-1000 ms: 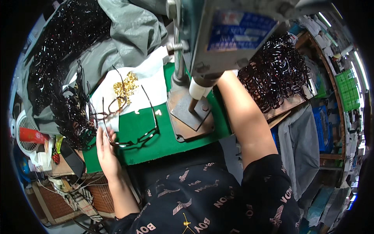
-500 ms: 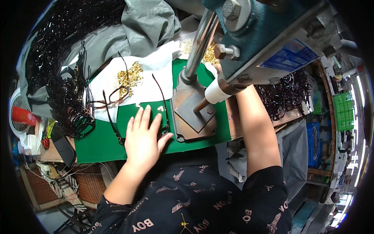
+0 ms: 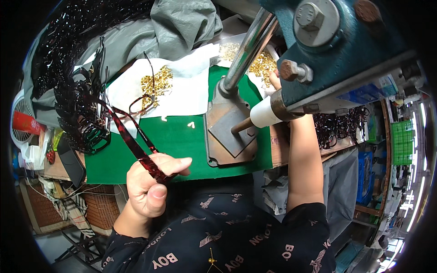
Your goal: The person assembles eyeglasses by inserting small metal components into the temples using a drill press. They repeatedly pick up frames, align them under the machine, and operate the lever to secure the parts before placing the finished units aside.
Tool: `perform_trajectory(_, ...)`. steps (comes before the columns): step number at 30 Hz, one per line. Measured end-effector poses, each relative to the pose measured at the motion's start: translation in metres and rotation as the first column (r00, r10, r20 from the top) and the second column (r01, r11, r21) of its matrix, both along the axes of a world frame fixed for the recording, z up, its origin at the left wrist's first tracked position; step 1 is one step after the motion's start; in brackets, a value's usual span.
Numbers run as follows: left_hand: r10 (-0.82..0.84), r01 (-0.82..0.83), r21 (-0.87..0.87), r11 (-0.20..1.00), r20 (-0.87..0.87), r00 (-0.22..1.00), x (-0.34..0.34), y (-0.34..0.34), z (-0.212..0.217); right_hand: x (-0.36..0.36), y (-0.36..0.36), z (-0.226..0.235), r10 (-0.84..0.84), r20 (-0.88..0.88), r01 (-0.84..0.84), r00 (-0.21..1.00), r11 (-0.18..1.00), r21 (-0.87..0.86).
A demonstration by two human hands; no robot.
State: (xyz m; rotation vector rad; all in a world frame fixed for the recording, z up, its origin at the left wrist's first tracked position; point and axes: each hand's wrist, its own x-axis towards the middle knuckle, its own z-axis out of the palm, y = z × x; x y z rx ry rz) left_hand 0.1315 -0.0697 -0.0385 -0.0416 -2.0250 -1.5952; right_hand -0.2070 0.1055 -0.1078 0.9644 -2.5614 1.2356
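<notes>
My left hand [image 3: 144,189] is closed around the front of a dark red tortoiseshell eyeglass frame [image 3: 133,146], raised over the near edge of the green mat [image 3: 182,154]. Both temples of this frame point up and away to the left. Behind it, another eyeglass frame [image 3: 144,96] rests on the white cloth [image 3: 189,86]. A heap of small gold pieces [image 3: 157,82] lies on that cloth, and loose ones [image 3: 191,124] sit on the mat. Beyond the press, my right hand [image 3: 275,80] reaches to a second gold heap [image 3: 262,64]; the press hides most of its fingers.
A teal bench press [image 3: 359,50] with a steel base plate [image 3: 231,141] stands right of centre. Dark frames [image 3: 86,127] are piled at the left, more [image 3: 341,127] at the right. A small fan [image 3: 22,120] and a dark phone-like slab [image 3: 71,161] are at the far left.
My left hand has picked up the eyeglass frame from the mat and turned over with it. My right hand has moved farther away, and its fingertips now show by the gold heap.
</notes>
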Motion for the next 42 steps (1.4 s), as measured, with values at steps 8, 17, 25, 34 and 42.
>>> perform_trajectory(8, -0.192, 0.172, 0.376, 0.911, 0.017, 0.981, -0.016, 0.011, 0.001, 0.081, 0.024, 0.055, -0.046, -0.027, 0.049, 0.999, 0.991, 0.127)
perform_trajectory(17, -0.198, 0.181, 0.123, 0.976, 0.154, 0.968, -0.03, 0.019, 0.002, 0.186, 0.019, 0.084, 0.454, 0.444, -0.181, 0.773, 0.828, -0.531)
perform_trajectory(25, -0.06, 0.066, -0.162, 0.985, 0.041, 0.997, -0.028, 0.021, -0.008, 0.215, -0.014, 0.083, 0.714, 0.471, -0.258, 0.519, 0.656, -0.71)
perform_trajectory(34, -0.009, -0.016, -0.365, 0.931, -0.065, 0.998, -0.03, 0.018, -0.005, 0.22, -0.017, 0.081, 0.697, 0.587, -0.127, 0.413, 0.682, -0.72)
perform_trajectory(42, -0.209, 0.209, -0.188, 0.96, 0.019, 0.978, -0.028, 0.017, -0.004, 0.211, -0.018, 0.088, 0.686, 0.642, -0.32, 0.343, 0.728, -0.607)
